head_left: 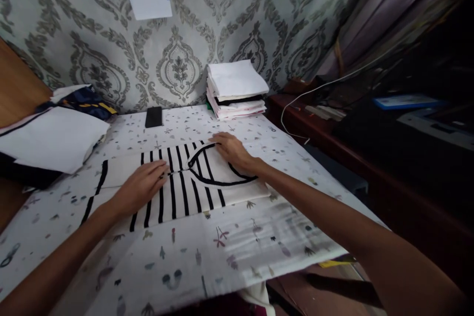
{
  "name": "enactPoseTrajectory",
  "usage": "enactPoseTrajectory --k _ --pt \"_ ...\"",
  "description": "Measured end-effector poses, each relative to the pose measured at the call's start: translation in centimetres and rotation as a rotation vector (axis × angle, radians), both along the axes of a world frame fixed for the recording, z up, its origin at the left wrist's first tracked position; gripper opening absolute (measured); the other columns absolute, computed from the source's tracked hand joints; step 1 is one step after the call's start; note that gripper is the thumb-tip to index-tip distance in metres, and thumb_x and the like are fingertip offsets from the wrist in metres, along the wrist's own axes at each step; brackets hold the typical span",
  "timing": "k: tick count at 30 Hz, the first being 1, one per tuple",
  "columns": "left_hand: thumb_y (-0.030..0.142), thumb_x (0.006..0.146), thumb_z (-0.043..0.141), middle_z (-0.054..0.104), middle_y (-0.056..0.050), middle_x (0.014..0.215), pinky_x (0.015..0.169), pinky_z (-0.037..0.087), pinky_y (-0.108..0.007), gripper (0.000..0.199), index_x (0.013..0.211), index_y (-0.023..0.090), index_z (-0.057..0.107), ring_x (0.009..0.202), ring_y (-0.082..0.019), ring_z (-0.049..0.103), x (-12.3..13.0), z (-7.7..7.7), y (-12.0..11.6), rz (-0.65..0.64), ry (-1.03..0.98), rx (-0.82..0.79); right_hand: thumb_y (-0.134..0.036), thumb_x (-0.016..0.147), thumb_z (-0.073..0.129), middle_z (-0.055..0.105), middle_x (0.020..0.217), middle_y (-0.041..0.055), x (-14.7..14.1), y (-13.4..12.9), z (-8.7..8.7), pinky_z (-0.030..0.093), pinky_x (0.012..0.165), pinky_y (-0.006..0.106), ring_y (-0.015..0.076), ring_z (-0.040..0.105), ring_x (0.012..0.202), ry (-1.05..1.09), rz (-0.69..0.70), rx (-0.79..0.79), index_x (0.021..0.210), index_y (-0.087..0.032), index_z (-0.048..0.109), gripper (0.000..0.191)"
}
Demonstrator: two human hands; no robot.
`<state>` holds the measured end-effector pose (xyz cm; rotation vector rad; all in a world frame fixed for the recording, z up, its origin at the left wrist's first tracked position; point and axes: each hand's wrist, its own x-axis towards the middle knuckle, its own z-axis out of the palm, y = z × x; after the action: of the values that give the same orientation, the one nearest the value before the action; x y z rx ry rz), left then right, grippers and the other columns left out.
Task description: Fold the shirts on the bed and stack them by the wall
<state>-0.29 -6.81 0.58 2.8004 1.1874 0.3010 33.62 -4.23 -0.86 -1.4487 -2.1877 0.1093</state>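
Observation:
A white garment with black stripes (178,192) lies folded into a long strip across the patterned tablecloth. Its black-edged neckline is at the right end. My left hand (142,185) rests flat on the striped middle, fingers stretched toward the right. On the far edge near the neckline lies my right hand (233,152), its fingers extended over the fabric. Neither hand grips the cloth.
Behind the garment are a black phone (153,117) and a stack of folded cloths (237,86). More cloths and a white sheet (59,136) lie at the left. A dark red desk (314,128) with a white cable stands at the right.

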Motion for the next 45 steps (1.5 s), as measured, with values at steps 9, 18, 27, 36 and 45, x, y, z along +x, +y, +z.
enactPoseTrajectory --k 9,18,27,36,45 --pt "0.026 0.097 0.041 0.061 -0.010 0.106 0.092 0.049 -0.044 0.032 0.119 0.019 0.063 0.102 -0.026 0.058 5.4 -1.5 0.8 -0.023 -0.143 -0.059 -0.032 0.093 0.061 0.064 0.128 0.0145 -5.5 -1.8 -0.6 0.045 0.104 0.043 0.0272 0.055 0.122 -0.049 0.401 -0.060 0.120 -0.015 0.068 0.033" --pt "0.033 0.100 0.037 0.057 -0.013 0.137 0.106 0.042 -0.048 0.039 0.133 0.022 0.055 0.127 -0.028 0.052 -1.2 -2.2 -1.2 0.145 -0.024 0.033 -0.026 0.093 0.058 0.067 0.122 0.0144 -5.7 -1.1 -3.1 0.050 0.098 0.047 0.0295 0.060 0.116 0.080 0.415 0.040 0.105 -0.019 0.070 0.018" --pt "0.048 0.099 0.029 0.050 -0.010 0.152 0.115 0.038 -0.044 0.054 0.139 0.021 0.053 0.138 -0.025 0.047 -12.6 -2.1 -1.4 0.383 -0.029 -0.051 -0.033 0.094 0.056 0.068 0.124 0.0129 -5.3 -1.1 -3.8 0.051 0.099 0.048 0.0283 0.062 0.116 0.159 0.404 0.063 0.105 -0.022 0.071 0.021" --pt "0.018 0.092 0.035 0.069 -0.013 0.105 0.092 0.051 -0.042 0.033 0.097 0.018 0.067 0.105 -0.027 0.061 -12.5 0.6 0.5 0.318 0.184 0.082 -0.032 0.094 0.056 0.068 0.124 0.0125 -5.4 -1.3 -3.5 0.051 0.101 0.047 0.0280 0.063 0.117 0.142 0.401 0.081 0.109 -0.022 0.072 0.024" --pt "0.037 0.088 0.041 0.074 -0.007 0.099 0.074 0.049 -0.028 0.035 0.099 0.017 0.067 0.087 -0.021 0.067 -12.4 1.4 4.4 0.830 -0.061 -0.194 -0.032 0.094 0.057 0.068 0.126 0.0111 -5.2 -1.1 -3.8 0.052 0.100 0.049 0.0282 0.062 0.119 0.153 0.420 0.067 0.113 -0.024 0.073 0.026"
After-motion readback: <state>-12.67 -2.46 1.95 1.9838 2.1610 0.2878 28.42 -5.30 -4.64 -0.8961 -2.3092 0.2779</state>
